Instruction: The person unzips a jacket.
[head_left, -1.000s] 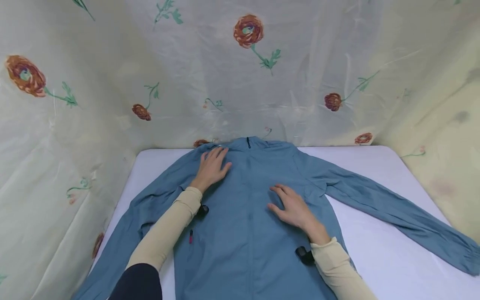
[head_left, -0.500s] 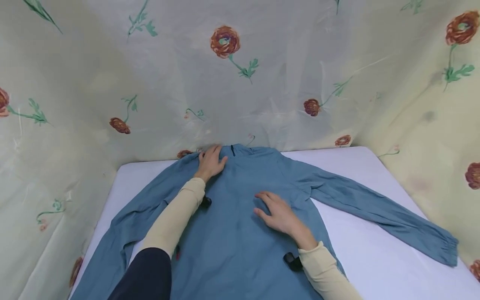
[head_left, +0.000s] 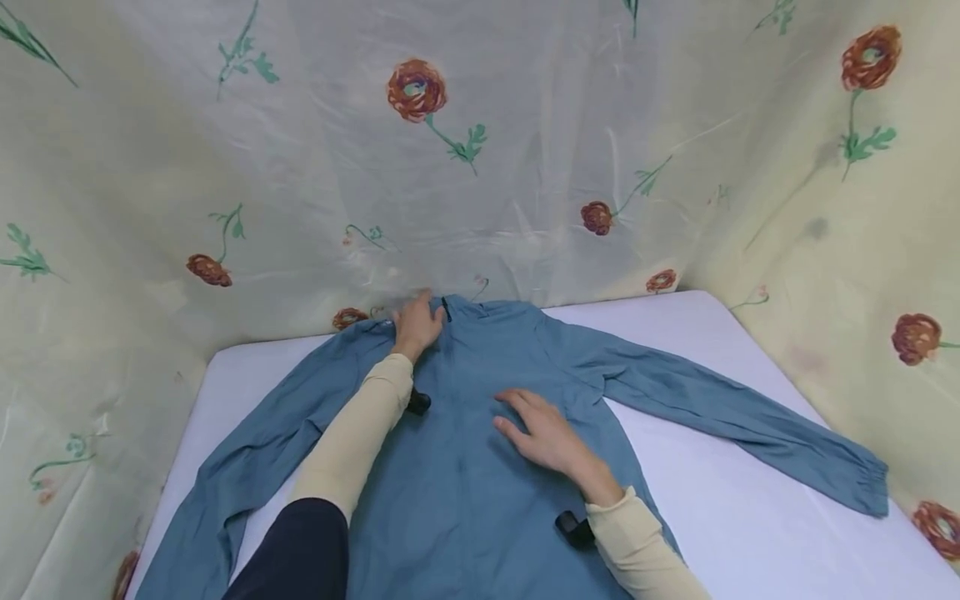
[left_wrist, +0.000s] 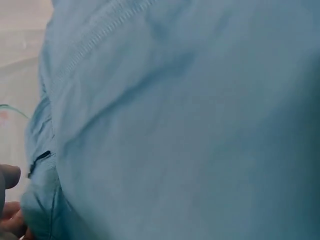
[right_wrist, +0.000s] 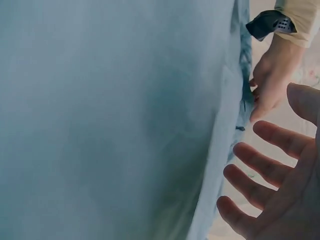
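Head view high, facing forward-down; wrist views close; all share blue jacket, left seemingly including collar.

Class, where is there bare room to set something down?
Widest: white tabletop between the jacket body and the sleeve at right; smaller: corners beyond both sleeves, by floral curtain. Crowded: the middle, left hand by collar, right hand over front.

Your jacket is plain dusty blue, and the tabletop's lilac-white. You've got cream sleeves, plus off-white sheeting with rusty-red flowers and green stems.
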